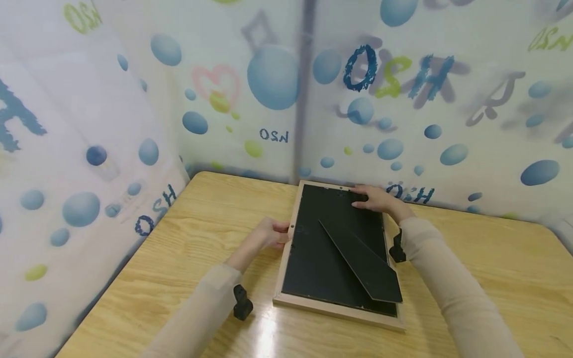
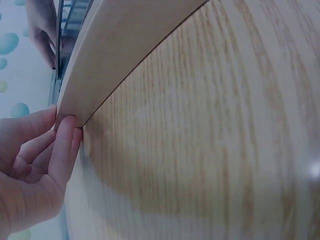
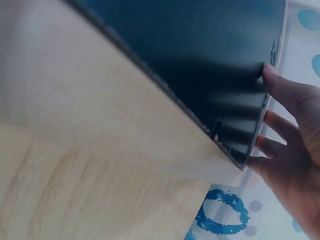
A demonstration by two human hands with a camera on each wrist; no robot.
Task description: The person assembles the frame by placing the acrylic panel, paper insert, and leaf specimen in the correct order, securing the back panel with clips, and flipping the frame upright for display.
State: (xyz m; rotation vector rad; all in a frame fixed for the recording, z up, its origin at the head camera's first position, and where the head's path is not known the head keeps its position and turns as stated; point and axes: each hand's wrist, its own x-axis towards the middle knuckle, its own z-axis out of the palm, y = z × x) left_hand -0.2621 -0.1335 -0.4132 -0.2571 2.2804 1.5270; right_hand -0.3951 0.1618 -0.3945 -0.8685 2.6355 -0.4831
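Observation:
A picture frame (image 1: 337, 316) with a light wooden border lies back side up on the table. Its black backing board (image 1: 322, 258) faces me, and a black easel leg (image 1: 364, 261) slants across it toward the lower right. My left hand (image 1: 270, 233) grips the left border; in the left wrist view its fingertips (image 2: 67, 122) are at the frame's wooden side. At the far right corner my right hand (image 1: 378, 199) holds the top edge. The right wrist view has its fingers (image 3: 280, 122) spread along that edge, one tip over the black board.
The wooden table (image 1: 215, 209) extends to both sides of the frame. Behind its far edge hangs a curtain (image 1: 215, 149) printed with blue bubbles and letters, which also runs along the left side. Each wrist carries a small black camera (image 1: 242, 303).

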